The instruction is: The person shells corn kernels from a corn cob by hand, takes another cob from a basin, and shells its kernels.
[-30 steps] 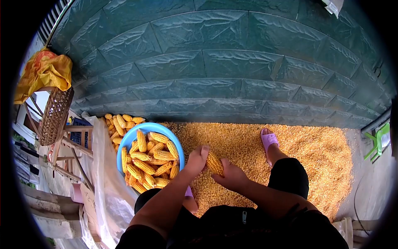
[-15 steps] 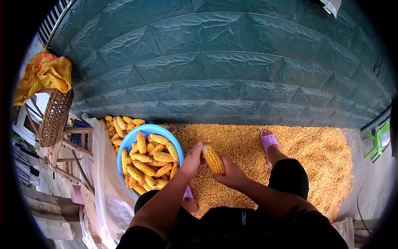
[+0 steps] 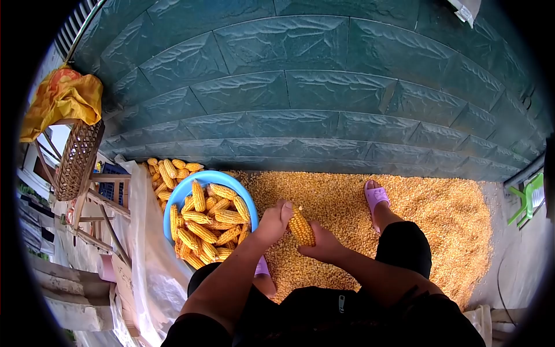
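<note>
A yellow corn cob [image 3: 301, 229] is held between my two hands above the loose kernels [image 3: 341, 202]. My left hand [image 3: 274, 223] is closed at the cob's upper left side, its thumb near the top end. Around the cob's lower end are the fingers of my right hand [image 3: 321, 243]. Left of my hands stands a blue basin [image 3: 252, 207] filled with several whole cobs. More cobs [image 3: 167, 169] lie on the ground behind it.
A green block-patterned wall [image 3: 277, 92] runs behind the kernels. At left are a woven basket [image 3: 78, 160], a yellow cloth [image 3: 72, 104], wooden frames and plastic sheeting [image 3: 151, 260]. My feet wear pink sandals [image 3: 377, 195]. A green chair [image 3: 525, 199] stands far right.
Against the cob, my left hand has shifted: half a second ago its fingers were more open beside the cob, and now they are curled in with the thumb up.
</note>
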`<state>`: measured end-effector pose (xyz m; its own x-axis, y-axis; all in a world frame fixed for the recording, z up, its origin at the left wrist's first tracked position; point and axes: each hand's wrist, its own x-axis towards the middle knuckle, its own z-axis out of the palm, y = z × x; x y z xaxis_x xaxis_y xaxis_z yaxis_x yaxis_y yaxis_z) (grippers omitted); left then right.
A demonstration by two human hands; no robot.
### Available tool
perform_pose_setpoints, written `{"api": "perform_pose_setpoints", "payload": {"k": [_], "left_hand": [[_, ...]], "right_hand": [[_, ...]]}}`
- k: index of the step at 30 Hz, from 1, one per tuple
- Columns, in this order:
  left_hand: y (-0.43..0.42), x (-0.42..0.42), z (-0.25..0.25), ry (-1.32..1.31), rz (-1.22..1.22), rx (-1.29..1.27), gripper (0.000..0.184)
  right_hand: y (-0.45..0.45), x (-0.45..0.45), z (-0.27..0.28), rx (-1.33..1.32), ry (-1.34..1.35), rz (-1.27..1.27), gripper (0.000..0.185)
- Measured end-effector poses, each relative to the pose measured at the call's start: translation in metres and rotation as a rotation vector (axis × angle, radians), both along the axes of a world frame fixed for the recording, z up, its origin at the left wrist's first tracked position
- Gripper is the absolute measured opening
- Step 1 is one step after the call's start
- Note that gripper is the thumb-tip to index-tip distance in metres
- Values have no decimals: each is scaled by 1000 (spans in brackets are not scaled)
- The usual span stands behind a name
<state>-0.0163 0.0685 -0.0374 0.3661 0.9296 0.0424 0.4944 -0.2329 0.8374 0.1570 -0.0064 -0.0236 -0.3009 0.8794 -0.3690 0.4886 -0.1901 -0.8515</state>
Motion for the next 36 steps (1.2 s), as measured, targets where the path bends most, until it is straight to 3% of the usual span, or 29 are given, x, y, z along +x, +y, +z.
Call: {"api": "perform_pose_setpoints", "payload": {"k": [2, 4, 5, 7, 10, 12, 14, 19, 23, 25, 26, 28, 32, 36], "left_hand": [[-1, 1, 7, -27, -3, -6, 43], [-4, 4, 17, -206, 73, -280, 43], [-4, 4, 23, -205, 71, -281, 43], [-2, 1, 36, -260, 78, -595, 43], [4, -3, 20, -470, 34, -707, 38], [2, 3, 16, -530, 56, -717, 38], [-1, 9, 22, -592, 77, -727, 38], [-4, 9, 27, -321, 154, -675, 42], [-1, 6, 11, -378, 215, -675, 41], [1, 4, 11, -621, 157, -849, 37], [1, 4, 11, -621, 157, -849, 37], [0, 5, 20, -968, -20, -1000, 33], [-3, 7, 20, -1065, -82, -1016, 27], [-5, 17, 11, -980, 102, -950, 27]], "right_hand": [[1, 1, -4, 18, 35, -11, 60], [2, 2, -1, 34, 70, -27, 59], [4, 3, 2, -8, 99, -46, 58], [6, 3, 8, -50, 129, -65, 57], [8, 4, 15, -89, 292, -121, 51], [9, 6, 21, -281, 504, -153, 46], [8, 6, 24, -255, 495, -154, 45], [4, 4, 29, -272, 490, -98, 46], [3, 1, 14, -330, 622, -128, 50], [3, 1, 6, -393, 670, -156, 51], [3, 2, 1, -457, 798, -181, 50], [4, 4, -2, -520, 928, -206, 50], [5, 6, -7, -648, 1011, -213, 44], [-1, -1, -5, -627, 1006, -262, 39]]}}
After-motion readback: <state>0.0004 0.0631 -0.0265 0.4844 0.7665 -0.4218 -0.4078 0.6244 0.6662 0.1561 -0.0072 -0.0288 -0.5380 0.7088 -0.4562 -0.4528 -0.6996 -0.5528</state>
